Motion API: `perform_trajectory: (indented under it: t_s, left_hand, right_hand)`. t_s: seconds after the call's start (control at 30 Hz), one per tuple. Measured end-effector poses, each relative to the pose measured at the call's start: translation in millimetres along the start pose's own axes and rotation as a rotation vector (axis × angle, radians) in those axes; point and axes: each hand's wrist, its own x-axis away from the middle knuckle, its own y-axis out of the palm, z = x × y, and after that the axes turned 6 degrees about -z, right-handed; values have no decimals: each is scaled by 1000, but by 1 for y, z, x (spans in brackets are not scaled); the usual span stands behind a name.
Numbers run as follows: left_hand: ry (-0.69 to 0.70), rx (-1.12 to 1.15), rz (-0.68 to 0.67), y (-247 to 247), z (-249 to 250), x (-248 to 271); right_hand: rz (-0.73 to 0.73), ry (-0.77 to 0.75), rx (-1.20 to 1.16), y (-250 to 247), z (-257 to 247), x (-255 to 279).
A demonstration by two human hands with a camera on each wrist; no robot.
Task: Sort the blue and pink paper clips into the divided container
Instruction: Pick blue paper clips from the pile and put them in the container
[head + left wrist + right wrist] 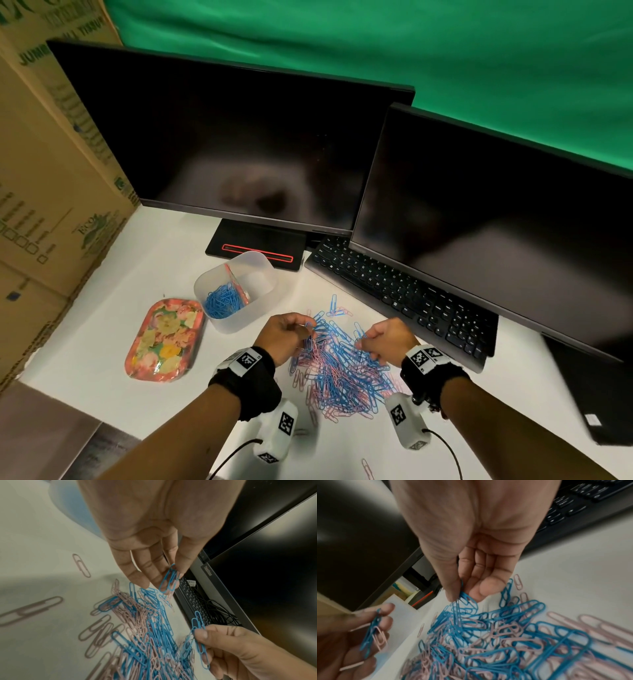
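Observation:
A heap of mixed blue and pink paper clips (339, 370) lies on the white table before me. Behind it to the left stands the translucent divided container (239, 320), with blue clips (222, 303) piled in its left compartment. My left hand (306, 330) hovers over the heap's left edge and pinches a few blue clips (169, 580) between thumb and fingers. A pink clip (379, 638) dangles with them. My right hand (363, 341) at the heap's right edge pinches several blue clips (462, 595) that still reach into the heap.
A floral tray (164, 339) lies left of the container. A black keyboard (404, 294) and two dark monitors (233, 137) (496, 219) close off the back and right. Cardboard boxes (44, 171) wall the left. One stray pink clip (366, 467) lies near the front edge.

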Motion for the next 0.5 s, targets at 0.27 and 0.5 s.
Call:
perform_trajectory:
  t_s: [0.27,0.5]
  left_hand:
    - [-25,87,-6,4,7,4]
    - [22,1,-2,-7,10,9]
  right_hand:
    - [-67,-66,-144,-12,-6,12]
    - [-92,-132,-197,-1,-37,18]
